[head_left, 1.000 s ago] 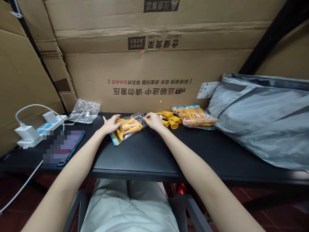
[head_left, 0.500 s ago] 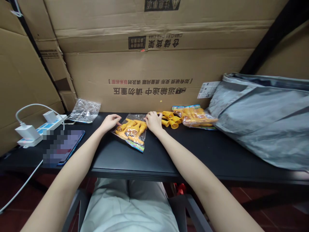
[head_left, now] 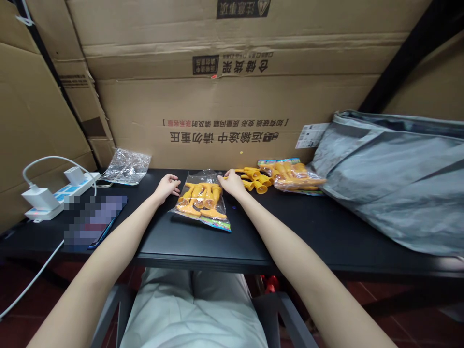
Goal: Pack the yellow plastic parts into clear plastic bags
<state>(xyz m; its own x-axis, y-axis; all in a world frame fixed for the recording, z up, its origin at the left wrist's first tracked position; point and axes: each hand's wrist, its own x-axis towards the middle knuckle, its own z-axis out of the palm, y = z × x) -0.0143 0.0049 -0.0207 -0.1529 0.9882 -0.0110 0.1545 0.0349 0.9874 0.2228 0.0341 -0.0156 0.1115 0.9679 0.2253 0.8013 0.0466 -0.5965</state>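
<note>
A clear plastic bag (head_left: 210, 220) of yellow horn-shaped plastic pieces (head_left: 203, 195) lies on the black table in front of me, with its colourful printed strip towards me. At its upper right edge, my right hand (head_left: 232, 182) is closed in a pinch on the plastic. My left hand (head_left: 167, 187) is just left of the bag, fingers loosely curled and apart, with nothing in them. Loose yellow pieces (head_left: 260, 186) lie right behind my right hand. Beyond them is a second filled bag (head_left: 292, 174) with similar contents.
A grey fabric bag (head_left: 391, 179) bulges over the table's right side. At the left are a power strip (head_left: 81, 186) with chargers, a phone (head_left: 105, 227) and a crumpled clear wrapper (head_left: 128, 165). Cardboard (head_left: 224, 96) walls the back.
The bag in front of me has turned straighter, and its yellow pieces now lie more evenly in a row. My left hand's fingers have spread slightly; my right hand has shifted a little.
</note>
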